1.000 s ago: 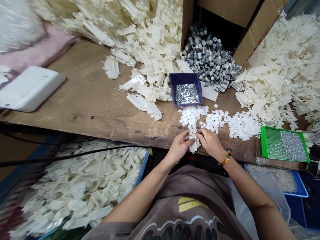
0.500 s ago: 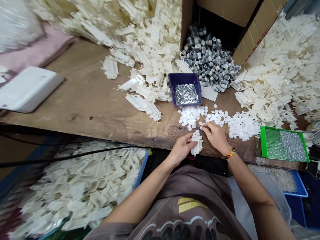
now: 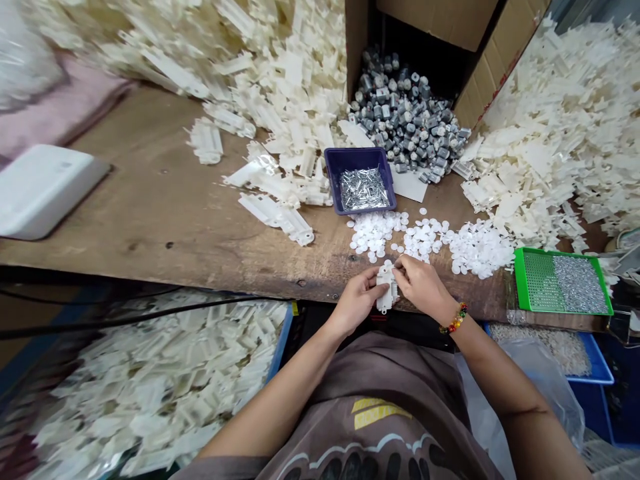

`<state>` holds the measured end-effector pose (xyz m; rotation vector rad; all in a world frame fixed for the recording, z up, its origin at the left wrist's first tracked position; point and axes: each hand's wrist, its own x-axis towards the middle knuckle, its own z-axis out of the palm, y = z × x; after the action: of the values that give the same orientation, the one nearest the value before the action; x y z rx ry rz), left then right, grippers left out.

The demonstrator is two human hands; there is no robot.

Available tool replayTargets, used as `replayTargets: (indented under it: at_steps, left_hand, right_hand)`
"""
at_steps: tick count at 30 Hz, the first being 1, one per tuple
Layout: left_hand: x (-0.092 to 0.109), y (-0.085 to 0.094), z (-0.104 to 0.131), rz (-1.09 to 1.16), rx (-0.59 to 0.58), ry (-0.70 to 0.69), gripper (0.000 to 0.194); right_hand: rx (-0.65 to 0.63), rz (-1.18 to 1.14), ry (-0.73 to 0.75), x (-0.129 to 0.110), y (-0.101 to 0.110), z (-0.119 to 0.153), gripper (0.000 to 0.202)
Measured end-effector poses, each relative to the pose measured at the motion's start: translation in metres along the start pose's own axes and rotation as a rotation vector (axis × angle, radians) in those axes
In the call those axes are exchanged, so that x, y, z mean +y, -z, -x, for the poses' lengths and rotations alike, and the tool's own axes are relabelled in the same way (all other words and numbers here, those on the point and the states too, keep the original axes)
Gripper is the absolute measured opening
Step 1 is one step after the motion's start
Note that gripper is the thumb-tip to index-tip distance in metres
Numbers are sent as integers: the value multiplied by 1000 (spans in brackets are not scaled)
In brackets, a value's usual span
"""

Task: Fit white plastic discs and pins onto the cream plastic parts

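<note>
My left hand (image 3: 353, 301) is closed on a white plastic housing (image 3: 385, 290), thumb across its face, at the table's front edge. The right hand (image 3: 424, 288), wearing a beaded bracelet (image 3: 454, 319), has its fingertips pinched at the upper right side of that housing. Whatever sits between those fingertips is hidden. Just beyond the hands lie small white plastic discs (image 3: 373, 232), with another heap of discs (image 3: 480, 249) to the right. Behind them stands a purple tray (image 3: 331, 181) of thin metal pins (image 3: 364, 189).
Grey motor-like cylinders (image 3: 407, 113) spill from a cardboard box (image 3: 430, 23). White housings pile up left (image 3: 295, 100) and right (image 3: 560, 133). A green tray (image 3: 521, 283) of small metal pieces lies at right. Below the table, a blue-edged bin (image 3: 281, 340) holds more housings.
My right hand has moved from the loose discs leftward and down to the housing. The left hand still holds the housing. The view has shifted slightly.
</note>
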<state>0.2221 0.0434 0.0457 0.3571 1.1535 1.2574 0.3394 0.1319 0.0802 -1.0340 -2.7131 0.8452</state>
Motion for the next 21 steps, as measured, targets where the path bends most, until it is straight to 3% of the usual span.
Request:
replayTargets:
  at_steps: [6, 11, 14, 17, 21]
  left_hand:
    - [-2, 0, 0, 2, -20, -7, 50]
    - [4, 0, -5, 44, 5, -30, 52]
    - [7, -4, -9, 65, 10, -68, 53]
    - [4, -11, -12, 66, -42, -13, 53]
    - [-3, -18, -16, 75, -23, 18, 53]
  right_hand:
    - [-20, 121, 6, 1, 2, -2, 16]
    - [258, 360, -6, 41, 31, -5, 21]
    - [239, 502, 63, 66, 41, -7, 17]
    - [290, 322, 40, 70, 37, -8, 14]
    - [355, -210, -16, 45, 18, -5, 10]
